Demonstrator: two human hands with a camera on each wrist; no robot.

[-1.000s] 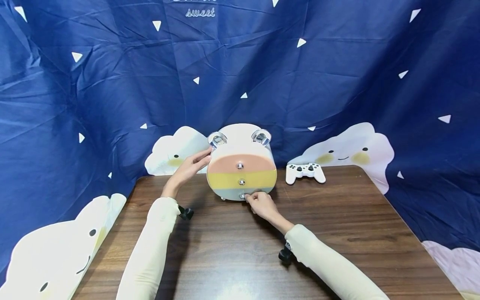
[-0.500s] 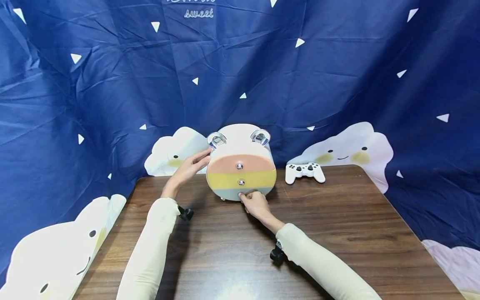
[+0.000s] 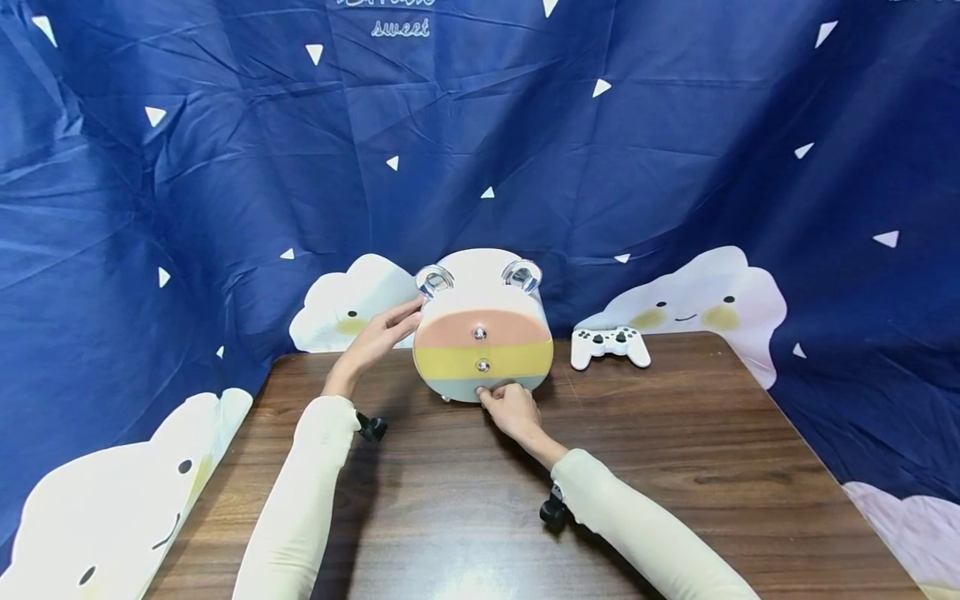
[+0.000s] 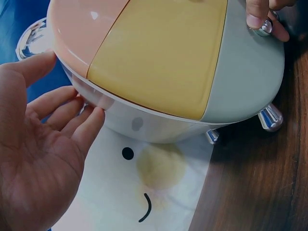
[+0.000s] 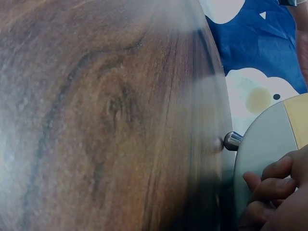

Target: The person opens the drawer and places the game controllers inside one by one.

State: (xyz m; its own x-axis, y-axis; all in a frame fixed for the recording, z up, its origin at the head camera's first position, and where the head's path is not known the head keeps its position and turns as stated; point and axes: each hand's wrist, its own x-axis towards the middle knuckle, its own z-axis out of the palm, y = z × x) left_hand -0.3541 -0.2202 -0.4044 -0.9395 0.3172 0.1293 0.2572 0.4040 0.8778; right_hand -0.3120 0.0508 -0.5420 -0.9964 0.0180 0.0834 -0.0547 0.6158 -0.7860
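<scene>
A small white chest of drawers (image 3: 482,279) with round silver rings on top stands at the back of the table. Its front has a pink drawer (image 3: 450,327), a yellow drawer (image 3: 442,358) and a grey-green drawer (image 4: 245,72), all closed. My right hand (image 3: 513,410) pinches the small silver knob (image 4: 264,28) of the lowest, grey-green drawer between thumb and fingers. In the head view that knob is hidden by the hand. My left hand (image 3: 375,340) touches the chest's left side with extended fingers; in the left wrist view its fingertips (image 4: 98,114) lie along the white wall.
A white game controller (image 3: 611,346) lies to the right of the chest on the wooden table (image 3: 435,500). Behind the table hangs a blue cloth (image 3: 480,125) with white clouds and triangles. Short silver feet (image 4: 271,117) hold the chest up.
Over the past second my right hand has shifted slightly left, and its fingers now cover the lowest knob. The left hand stays against the chest, and the drawers look unmoved.
</scene>
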